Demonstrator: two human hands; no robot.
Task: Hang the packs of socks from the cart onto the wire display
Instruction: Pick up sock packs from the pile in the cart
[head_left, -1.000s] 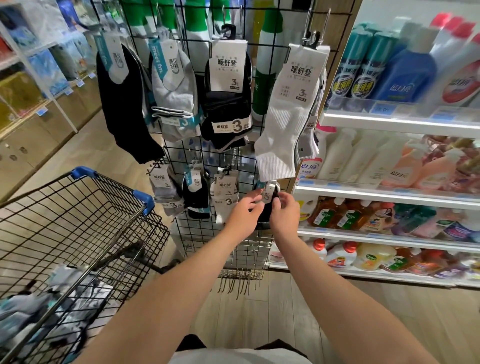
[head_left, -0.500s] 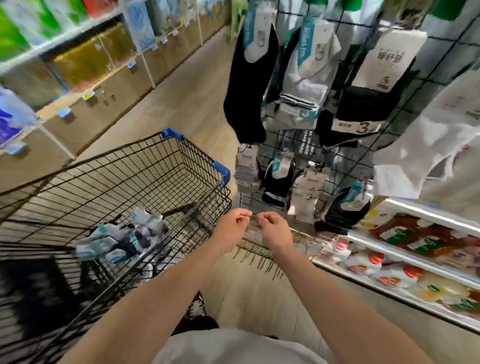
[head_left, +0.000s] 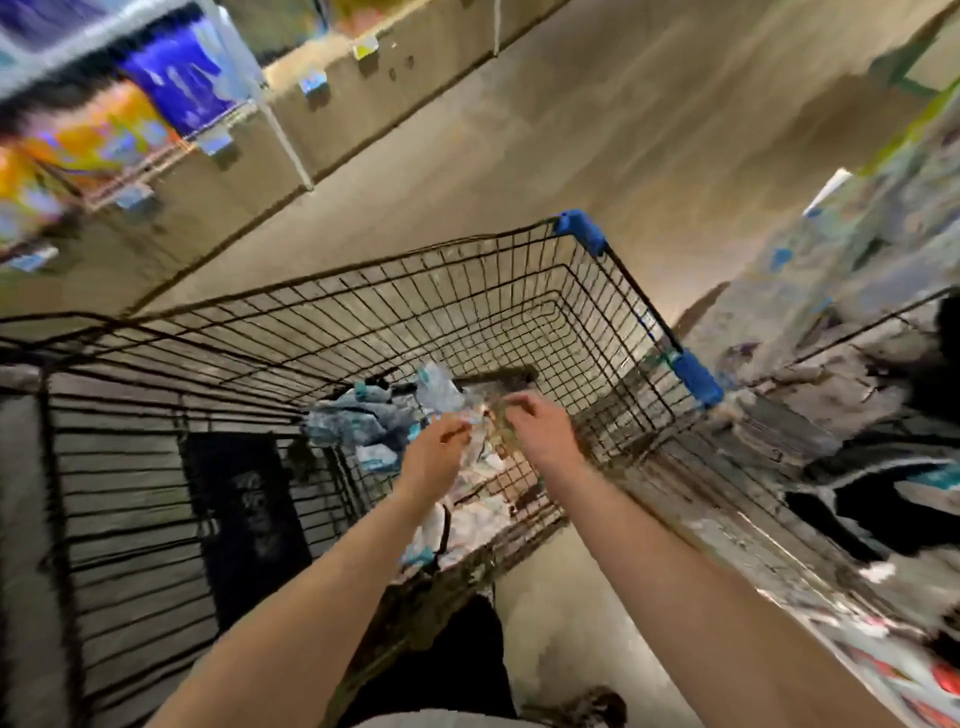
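The view is motion-blurred. A black wire cart (head_left: 332, 291) with blue corner guards fills the middle. On its bottom lies a heap of sock packs (head_left: 363, 423) in pale blue and white wrapping, with more packs (head_left: 480, 514) nearer to me. My left hand (head_left: 434, 457) hovers just above the heap with its fingers loosely curled and nothing visibly in them. My right hand (head_left: 540, 428) is beside it, fingers spread downward over the packs, holding nothing. The wire display (head_left: 852, 338) sits blurred at the right edge, with dark socks (head_left: 883, 504) hanging on it.
Across the aisle at upper left stand shelves (head_left: 171, 145) with colourful packaged goods. Beige floor (head_left: 571, 130) stretches beyond the cart. A shelf edge with bottles (head_left: 893, 670) runs along the lower right. My dark trouser leg (head_left: 447, 660) is below the cart.
My view has swung left and down from the wire display to the cart. Both hands have left the hung pack and moved over the sock packs in the cart.
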